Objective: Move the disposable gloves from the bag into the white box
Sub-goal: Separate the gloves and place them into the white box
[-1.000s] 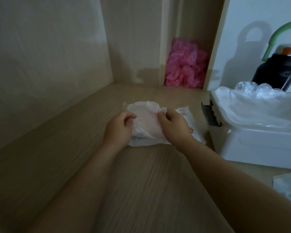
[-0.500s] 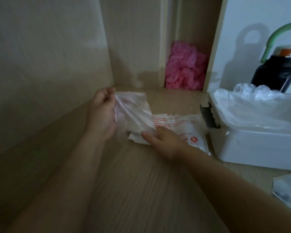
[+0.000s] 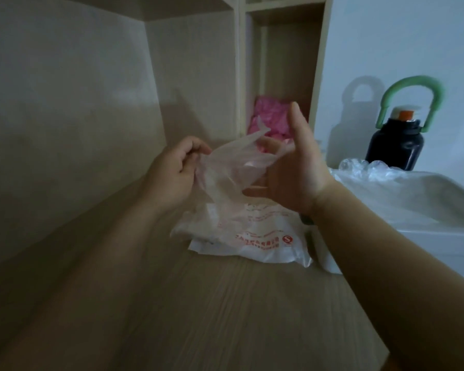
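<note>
Disposable glove (image 3: 233, 167) showing as thin translucent plastic film, crinkling, faintly glossy. Bag (image 3: 260, 242) presenting as white plastic film, red-printed, shining at creases. White box (image 3: 439, 236) reading as smooth matt plastic; clear film (image 3: 381, 183) inside glinting. Desk (image 3: 198, 303) showing matt wood-grain finish. Bottle (image 3: 394, 145) appearing dark, glossy; handle (image 3: 413, 85) green, matt. Pink bundle (image 3: 268, 116) looking like crumpled plastic.

Right hand (image 3: 298, 170): fingers lie behind the palm and the glove (image 3: 233, 167); whether they grip it is not discernible. Left hand (image 3: 176, 170): fingertips blurred where they pinch the glove's edge. Bag (image 3: 255, 236): red print too small and soft to read; upper part covered by the hanging glove. White box (image 3: 426, 239): cut by the right edge, near corner behind the right forearm. Black bottle (image 3: 394, 148): base hidden behind the box's contents. Pink bundle (image 3: 268, 116): partly behind thumb and glove, nature unclear. Both forearms run off the bottom edge.
</note>
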Demonstrator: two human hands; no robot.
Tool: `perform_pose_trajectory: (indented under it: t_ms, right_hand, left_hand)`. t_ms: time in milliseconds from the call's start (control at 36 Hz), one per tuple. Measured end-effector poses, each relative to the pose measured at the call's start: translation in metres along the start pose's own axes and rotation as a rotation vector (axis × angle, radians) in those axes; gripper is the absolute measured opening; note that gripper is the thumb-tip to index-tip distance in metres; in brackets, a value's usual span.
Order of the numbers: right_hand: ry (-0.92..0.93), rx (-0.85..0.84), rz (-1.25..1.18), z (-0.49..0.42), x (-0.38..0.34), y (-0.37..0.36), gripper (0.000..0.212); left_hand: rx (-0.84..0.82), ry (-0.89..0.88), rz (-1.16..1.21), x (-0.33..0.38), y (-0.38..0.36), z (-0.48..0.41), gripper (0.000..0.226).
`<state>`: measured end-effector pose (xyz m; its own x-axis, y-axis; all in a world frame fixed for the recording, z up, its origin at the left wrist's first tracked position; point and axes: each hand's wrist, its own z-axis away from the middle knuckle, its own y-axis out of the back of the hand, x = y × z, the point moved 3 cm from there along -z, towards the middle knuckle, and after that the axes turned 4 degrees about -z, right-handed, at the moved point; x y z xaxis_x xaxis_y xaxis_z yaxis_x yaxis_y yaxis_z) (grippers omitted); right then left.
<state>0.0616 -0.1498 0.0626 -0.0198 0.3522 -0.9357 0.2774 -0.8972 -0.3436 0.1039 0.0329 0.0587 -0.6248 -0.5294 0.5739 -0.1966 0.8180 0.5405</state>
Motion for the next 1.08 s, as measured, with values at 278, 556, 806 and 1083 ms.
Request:
perform_pose_trajectory:
  t_ms: [278,556,806,1083]
  right_hand:
    - [-0.057,0.082,0.274,0.024,-0.037,0.033,0.018]
    - [0.283,0.116,-0.082,0.057,-0.067,0.064,0.018]
    - [0.233,0.100,-0.101,0.077,-0.076,0.108,0.042]
    - [0.184,0.105,-0.006,0.093,-0.077,0.118,0.051]
  left_hand:
    - [-0.084,-0.277,-0.209,0.050,-0.017,-0.023,0.029]
    - [-0.288,0.353,0.731,0.093,-0.075,-0.021,0.094]
    - [-0.555,0.338,0.938,0.108,-0.111,-0.022,0.035]
    - [-0.637,0.253,1.005,0.137,-0.133,-0.023,0.024]
